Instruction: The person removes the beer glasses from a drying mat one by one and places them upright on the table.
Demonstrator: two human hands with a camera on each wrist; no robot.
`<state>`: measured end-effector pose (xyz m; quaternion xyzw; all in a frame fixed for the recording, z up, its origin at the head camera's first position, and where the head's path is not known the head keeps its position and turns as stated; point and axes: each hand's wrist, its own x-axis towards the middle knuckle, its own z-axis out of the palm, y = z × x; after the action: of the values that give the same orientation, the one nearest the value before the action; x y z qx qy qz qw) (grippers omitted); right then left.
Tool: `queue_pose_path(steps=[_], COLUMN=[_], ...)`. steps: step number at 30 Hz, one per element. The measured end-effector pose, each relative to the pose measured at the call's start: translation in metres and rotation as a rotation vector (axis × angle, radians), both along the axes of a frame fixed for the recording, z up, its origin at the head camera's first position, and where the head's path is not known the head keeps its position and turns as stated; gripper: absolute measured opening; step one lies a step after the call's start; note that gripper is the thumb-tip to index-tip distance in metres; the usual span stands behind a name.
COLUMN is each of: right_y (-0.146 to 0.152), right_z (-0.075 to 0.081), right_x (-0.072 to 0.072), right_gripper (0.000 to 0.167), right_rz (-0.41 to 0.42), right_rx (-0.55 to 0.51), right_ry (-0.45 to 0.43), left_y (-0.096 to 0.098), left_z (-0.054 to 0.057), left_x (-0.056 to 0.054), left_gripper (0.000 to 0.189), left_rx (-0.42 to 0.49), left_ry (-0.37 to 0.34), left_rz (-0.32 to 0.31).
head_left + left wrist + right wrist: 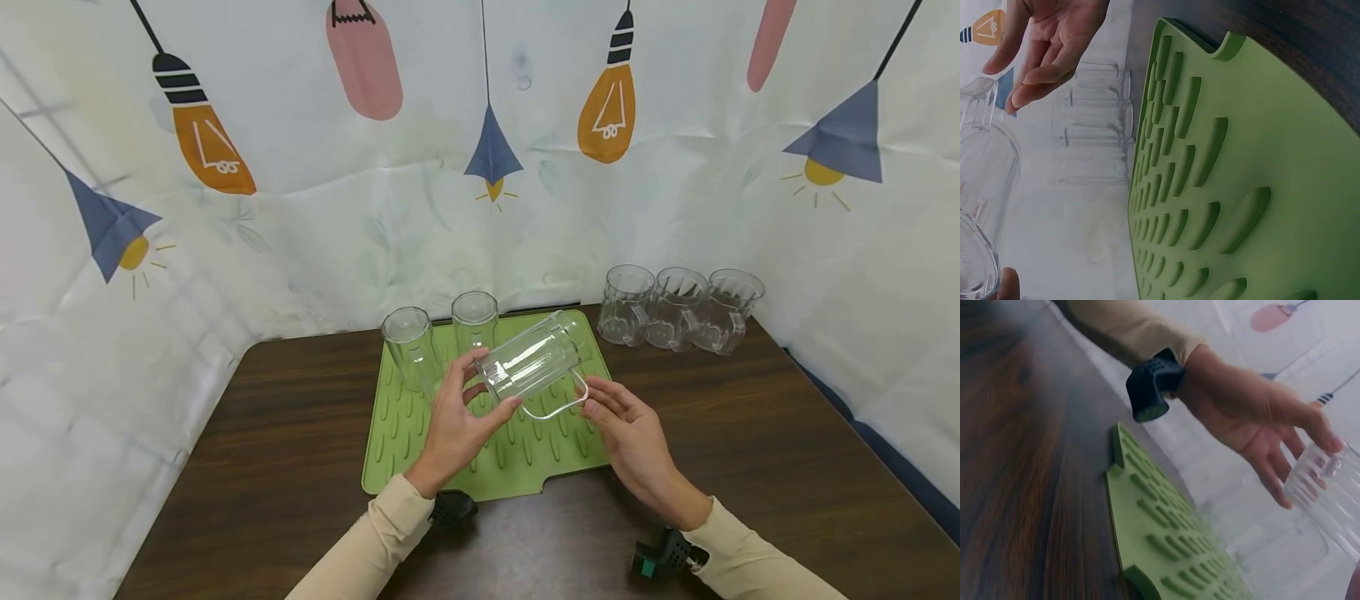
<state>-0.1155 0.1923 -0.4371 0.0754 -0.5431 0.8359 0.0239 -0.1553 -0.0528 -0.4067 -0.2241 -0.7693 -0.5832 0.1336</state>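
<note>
1. Head view: the left hand (461, 425) grips a clear glass mug (528, 358) by one end, thumb below and fingers above. The mug is tilted over the green mat (517, 479), its far end pointing up and to the right, its handle hanging on the lower right side.
2. In the same view, the right hand (633, 433) is at the handle's outer curve, fingers loosely extended and not clenched; whether they touch the glass, I cannot tell.
3. Only here do the two clear glasses (412, 350) at the back of the mat show plainly, the left one slightly nearer. Three handled mugs (677, 308) stand in a close row beyond the mat's right corner.
4. Left wrist view: the held mug's round base, with faint raised marking, appears at the left edge. One fingertip of the left hand shows beside it. The right hand's relaxed fingers and the mat's notched edge are clearer here.
5. Right wrist view: the left hand's thumb and fingers span the ribbed end of the mug. Its beige sleeve (1122, 328) and dark wrist device (1154, 387) show; of the right hand, only a sliver at the lower right edge.
6. Surface and room: a dark wood-grain table (300, 433) carries the mat. Behind hangs a creased white cloth (322, 242) printed with bulbs and blue lamps.
</note>
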Motion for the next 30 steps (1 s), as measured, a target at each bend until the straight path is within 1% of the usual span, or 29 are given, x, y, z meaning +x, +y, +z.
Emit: queue_pose_path(steps=[4,7,13,20,24,30], right_y=[-0.004,-0.006,-0.011,-0.017,-0.019,-0.021], right_z=[-0.002,-0.003,-0.006,-0.008,-0.008,-0.005], right_x=[0.000,-0.001,-0.003,-0.005,-0.004,-0.002], right_gripper=[0.031,0.033,0.033,0.035,0.036,0.034], right_rz=[0.066,0.131,0.277,0.400,0.440,0.439], right_rx=[-0.112,-0.182,-0.316,-0.461,-0.506,-0.525], right_ry=[-0.022,-0.023,0.023,0.081,0.104,0.087], left_y=[0.002,0.003,0.005,0.006,0.007,0.008], left_z=[0.001,0.001,0.002,0.003,0.003,0.002], left_x=[0.000,0.000,0.000,0.000,0.000,-0.001], left_gripper=[0.072,0.072,0.073,0.072,0.072,0.073], left_rx=[0.000,-0.001,0.004,0.014,0.028,0.056], left_ry=[-0.004,-0.016,-0.043,-0.071,-0.088,-0.105], left_rz=[-0.007,-0.008,-0.015,-0.032,-0.044,-0.068])
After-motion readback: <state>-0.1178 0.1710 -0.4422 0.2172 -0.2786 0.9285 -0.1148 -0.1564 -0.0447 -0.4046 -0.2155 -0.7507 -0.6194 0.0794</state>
